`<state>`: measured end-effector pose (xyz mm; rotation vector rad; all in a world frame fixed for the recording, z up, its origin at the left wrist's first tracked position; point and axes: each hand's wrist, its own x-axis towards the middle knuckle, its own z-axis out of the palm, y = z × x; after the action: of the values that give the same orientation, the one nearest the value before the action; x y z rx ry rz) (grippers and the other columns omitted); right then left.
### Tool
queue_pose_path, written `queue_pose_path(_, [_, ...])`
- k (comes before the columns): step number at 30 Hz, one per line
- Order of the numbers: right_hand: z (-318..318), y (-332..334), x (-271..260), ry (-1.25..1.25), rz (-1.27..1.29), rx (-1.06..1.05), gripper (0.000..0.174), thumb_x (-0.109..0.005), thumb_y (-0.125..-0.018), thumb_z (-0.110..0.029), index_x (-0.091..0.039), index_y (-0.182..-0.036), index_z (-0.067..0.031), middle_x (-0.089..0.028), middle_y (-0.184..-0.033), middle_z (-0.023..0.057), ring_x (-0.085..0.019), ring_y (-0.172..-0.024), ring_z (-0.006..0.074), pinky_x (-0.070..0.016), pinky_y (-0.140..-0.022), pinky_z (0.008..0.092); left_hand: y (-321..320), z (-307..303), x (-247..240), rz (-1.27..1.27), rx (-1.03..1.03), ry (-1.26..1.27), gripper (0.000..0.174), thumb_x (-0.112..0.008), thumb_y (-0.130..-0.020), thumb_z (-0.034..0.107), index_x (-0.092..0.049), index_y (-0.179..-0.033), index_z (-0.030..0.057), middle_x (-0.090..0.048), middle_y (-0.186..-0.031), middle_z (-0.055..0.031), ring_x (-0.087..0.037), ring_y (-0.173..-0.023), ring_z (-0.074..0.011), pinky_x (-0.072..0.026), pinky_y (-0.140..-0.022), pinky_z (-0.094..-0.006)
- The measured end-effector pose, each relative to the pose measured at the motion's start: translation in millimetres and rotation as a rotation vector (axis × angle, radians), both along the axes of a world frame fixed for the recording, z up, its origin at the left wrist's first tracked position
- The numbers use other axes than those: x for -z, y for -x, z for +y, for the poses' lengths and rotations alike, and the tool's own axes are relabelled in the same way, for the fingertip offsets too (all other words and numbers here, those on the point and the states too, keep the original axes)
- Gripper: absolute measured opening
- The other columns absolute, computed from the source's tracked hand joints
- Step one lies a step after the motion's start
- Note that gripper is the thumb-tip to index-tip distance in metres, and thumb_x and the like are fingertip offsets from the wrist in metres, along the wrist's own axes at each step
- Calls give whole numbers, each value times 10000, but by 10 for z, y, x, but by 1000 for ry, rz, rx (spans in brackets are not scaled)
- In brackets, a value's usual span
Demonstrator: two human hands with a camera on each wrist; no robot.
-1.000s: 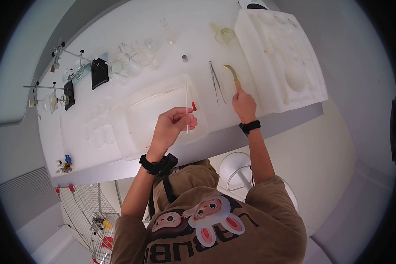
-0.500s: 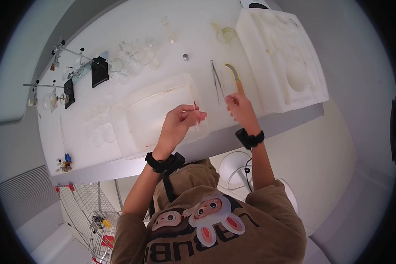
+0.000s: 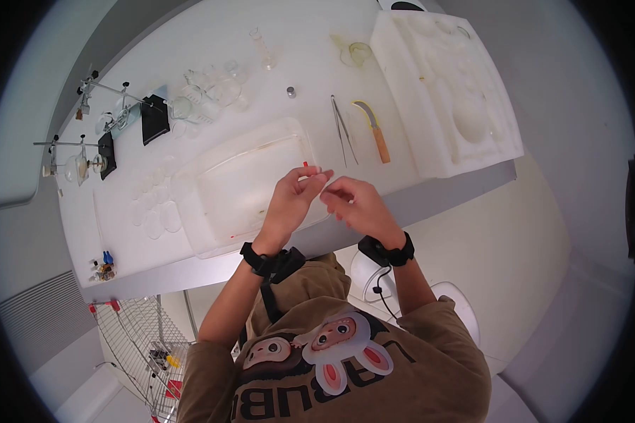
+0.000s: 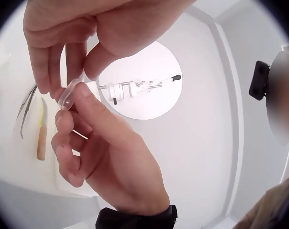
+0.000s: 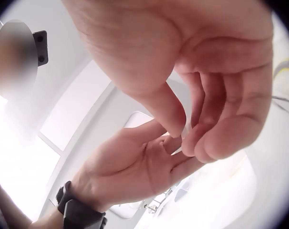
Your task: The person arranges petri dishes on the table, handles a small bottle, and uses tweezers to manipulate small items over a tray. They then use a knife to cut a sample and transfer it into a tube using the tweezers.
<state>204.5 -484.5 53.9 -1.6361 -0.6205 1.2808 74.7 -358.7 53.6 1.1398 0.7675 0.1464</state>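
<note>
My left hand [image 3: 286, 204] pinches a clear glass tube [image 4: 68, 98] between thumb and fingers, in front of my body at the near edge of the tray. My right hand [image 3: 360, 206] meets it from the right; in the left wrist view its thumb and forefinger close on the tube's rounded end. The right wrist view hides the tube behind the fingers of the right hand [image 5: 221, 109]. Beyond the left fingertips, a small red piece [image 3: 305, 164] shows at the right side of the clear plastic tray [image 3: 250, 187].
Tweezers [image 3: 343, 130] and a curved knife with a wooden handle [image 3: 380, 144] lie right of the tray, beside a white foam block [image 3: 444, 99]. Glassware [image 3: 215, 92] and clamp stands [image 3: 155, 120] stand at the back left. Clear round dishes [image 3: 155, 211] lie left of the tray.
My right hand has let go of the knife's handle, leaving the knife on the table, and has moved left to the tube. My left hand has shifted slightly right with the tube.
</note>
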Motion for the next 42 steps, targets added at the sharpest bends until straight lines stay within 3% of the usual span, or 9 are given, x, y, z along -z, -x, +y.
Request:
queue_pose_path(2, [11,-81,137,-10,-17,64,227,-676,-932,-232,-673,-979,-9,-667,-740,66,-615,-628,138,-469,-565,276,8,-10,71,43,-28,-124,430,-589,-1018,251,-512,-1294,-70,-655,-1267,-190,-638,-1125,-205,-476,-1004,-329])
queue_pose_path(4, [-25,-294,491,-53,-484,250,214,-675,-912,-228,-668,-941,-16,-696,-769,124,-670,-666,252,-510,-599,356,68,85,39,48,-39,-94,439,-592,-1012,243,-502,-1304,-72,-651,-1266,-192,-640,-1122,-216,-487,-994,-335])
queue_pose_path(6, [-77,-536,760,134,-882,219,204,-661,-889,-237,-662,-896,-33,-702,-808,165,-684,-739,358,-538,-656,446,181,212,63,51,-48,-69,448,-595,-1007,235,-492,-1315,-73,-647,-1265,-194,-643,-1120,-227,-498,-984,-340])
queue_pose_path(9, [-74,-809,1074,322,-1044,122,226,-653,-870,-267,-659,-857,-42,-700,-801,172,-684,-761,383,-548,-685,488,396,424,198,147,-45,-159,427,-591,-991,202,-502,-1305,-73,-663,-1227,-182,-649,-1098,-223,-514,-954,-337])
queue_pose_path(16, [33,-886,1358,379,-1085,6,254,-661,-859,-286,-674,-818,-36,-688,-774,185,-683,-746,393,-550,-673,493,690,743,633,347,-48,-295,361,-600,-958,152,-549,-1253,-50,-685,-1153,-139,-663,-1004,-195,-542,-878,-336])
queue_pose_path(21, [95,-878,1270,391,-1067,90,235,-645,-884,-293,-668,-868,-59,-706,-799,150,-682,-784,373,-540,-699,468,619,953,1076,497,132,-970,334,-616,-888,90,-563,-1207,6,-658,-1115,-166,-666,-988,-321,-553,-835,-386])
queue_pose_path(27, [-71,-817,1203,381,-1014,155,178,-614,-901,-233,-633,-920,-58,-702,-800,152,-683,-770,382,-538,-689,486,415,1098,1397,637,206,-1474,336,-615,-823,-28,-555,-1152,2,-552,-1215,-165,-658,-990,-327,-590,-768,-406])
queue_pose_path(37, [-335,-677,1251,350,-913,232,135,-606,-908,-202,-643,-978,-92,-702,-809,149,-676,-780,390,-537,-700,486,430,1217,1589,755,261,-1488,160,-632,-883,35,-590,-1035,55,-544,-1063,-126,-642,-960,-319,-566,-786,-417])
queue_pose_path(42, [-145,-698,1425,103,-1009,234,179,-611,-901,-181,-653,-1063,-118,-696,-812,153,-666,-785,396,-532,-698,489,477,1158,1454,683,273,-1488,93,-639,-884,55,-578,-953,46,-604,-978,-119,-655,-915,-299,-573,-742,-412])
